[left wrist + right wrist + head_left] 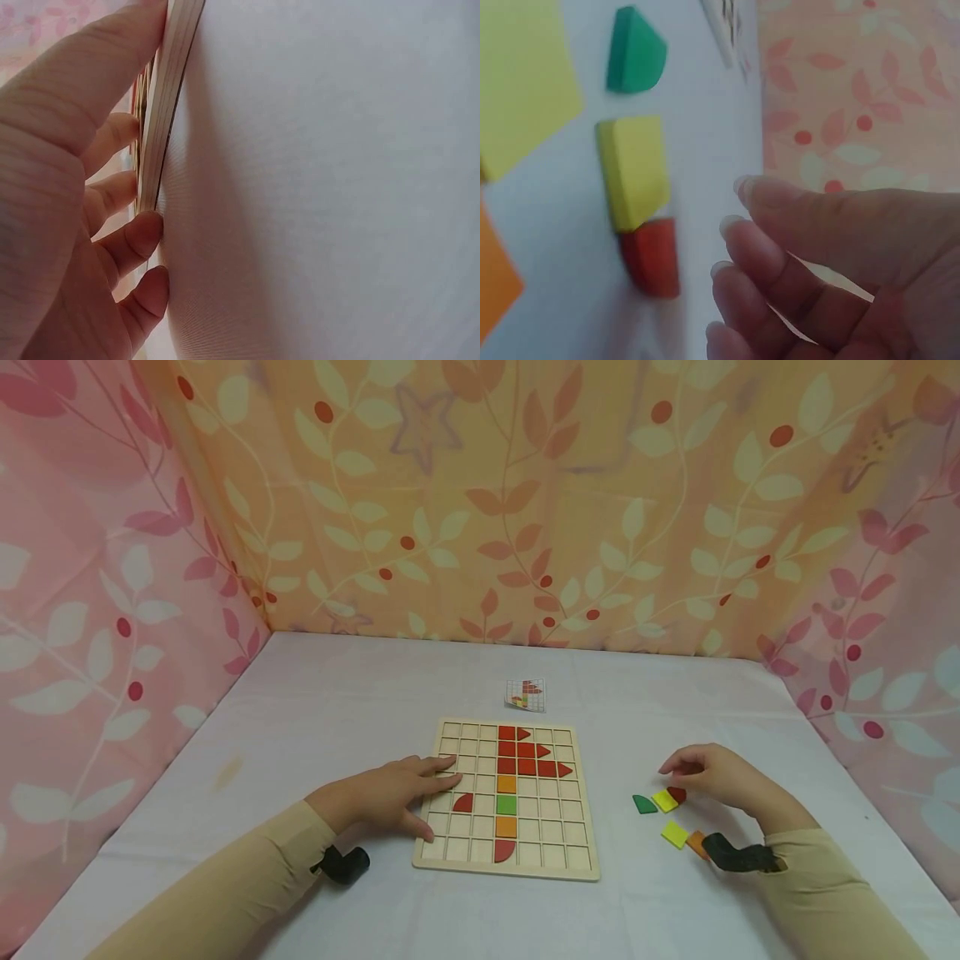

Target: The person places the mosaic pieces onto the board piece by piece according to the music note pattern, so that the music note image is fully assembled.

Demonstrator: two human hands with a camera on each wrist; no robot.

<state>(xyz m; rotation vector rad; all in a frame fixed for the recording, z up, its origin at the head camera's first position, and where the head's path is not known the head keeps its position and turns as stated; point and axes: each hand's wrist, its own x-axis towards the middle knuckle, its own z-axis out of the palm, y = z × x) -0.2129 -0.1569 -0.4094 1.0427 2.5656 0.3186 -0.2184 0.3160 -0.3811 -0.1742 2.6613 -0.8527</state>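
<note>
The fingers of my left hand (390, 793) lie spread over the left edge of a wooden grid board (551, 828), its thumb at the lower left side. Red squares with pointed ends fill parts of three top rows, with an orange square (507, 785), a green square (506, 806) and another orange square below. Two red quarter-round pieces (463, 802) also sit on the grid. To the right, my right hand (723, 781) hovers with loosely bent, unfilled fingers by a red piece (654, 259), a yellow square (639, 172) and a green quarter-round piece (637, 51).
Nearer me lie a second yellow square (674, 835) and an orange piece (697, 843), partly hidden by the black wrist strap (738, 855). A small pattern card (526, 695) lies behind the board on the white cloth (360, 685). Patterned curtains (450, 527) enclose the table.
</note>
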